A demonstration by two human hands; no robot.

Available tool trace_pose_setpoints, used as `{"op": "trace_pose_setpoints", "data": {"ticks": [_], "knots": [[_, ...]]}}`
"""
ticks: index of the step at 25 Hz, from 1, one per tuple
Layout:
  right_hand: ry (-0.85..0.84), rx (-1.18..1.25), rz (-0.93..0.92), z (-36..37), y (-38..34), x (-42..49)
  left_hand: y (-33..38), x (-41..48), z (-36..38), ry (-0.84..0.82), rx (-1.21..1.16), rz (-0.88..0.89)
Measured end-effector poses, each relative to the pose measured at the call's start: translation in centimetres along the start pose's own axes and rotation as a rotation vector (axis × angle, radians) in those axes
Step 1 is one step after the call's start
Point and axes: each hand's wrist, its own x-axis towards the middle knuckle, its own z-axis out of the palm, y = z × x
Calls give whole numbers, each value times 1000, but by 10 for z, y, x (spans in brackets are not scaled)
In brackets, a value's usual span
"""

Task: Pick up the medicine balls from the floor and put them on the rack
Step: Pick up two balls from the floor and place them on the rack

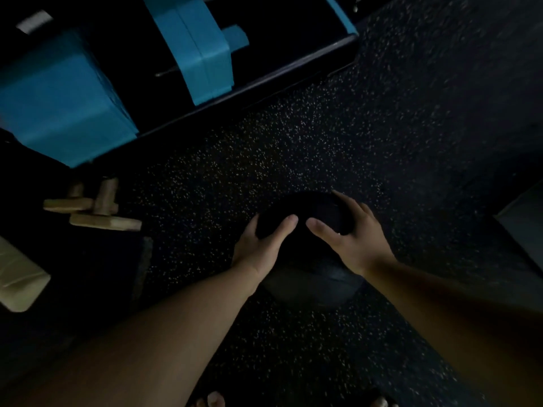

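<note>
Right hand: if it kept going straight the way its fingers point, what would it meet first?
The right hand points up-left across the dark medicine ball it already grips. Past the ball, probably just speckled floor, though depth is hard to judge in this dim view.

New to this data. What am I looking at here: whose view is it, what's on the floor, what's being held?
There is no machine here. One wide-angle camera sits on a person's head and looks down, so the two bare arms coming in from the bottom are the wearer's own. The left hand and right hand are pressed on either side of a dark medicine ball. A second, greyer ball lies just below it, nearer the wearer. It is too dark to tell whether the held ball has left the ground. The surface is a black speckled rubber floor. At upper left stand blue foam blocks, and below them lie a few tan wooden pieces.
</note>
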Motion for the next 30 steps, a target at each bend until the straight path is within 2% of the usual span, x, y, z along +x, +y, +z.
{"op": "trace_pose_setpoints", "data": {"ticks": [4, 7, 12, 16, 19, 25, 30], "knots": [[-25, 75, -135, -18, -101, -26, 62, -57, -70, 130, 4, 76], [-24, 110, -238, -56, -205, -56, 136, -121, -128, 209, -27, 205], [25, 152, -446, -145, -380, -128, 271, -263, -211, 322, -108, 352], [64, 160, -636, -225, -525, -205, 374, -398, -278, 426, -207, 564], [59, 188, -768, -280, -622, -268, 438, -500, -320, 494, -241, 654], [128, 247, -1042, -358, -778, -387, 528, -668, -395, 701, -236, 875], [166, 278, -1219, -393, -892, -464, 588, -784, -464, 809, -228, 1051]]}}
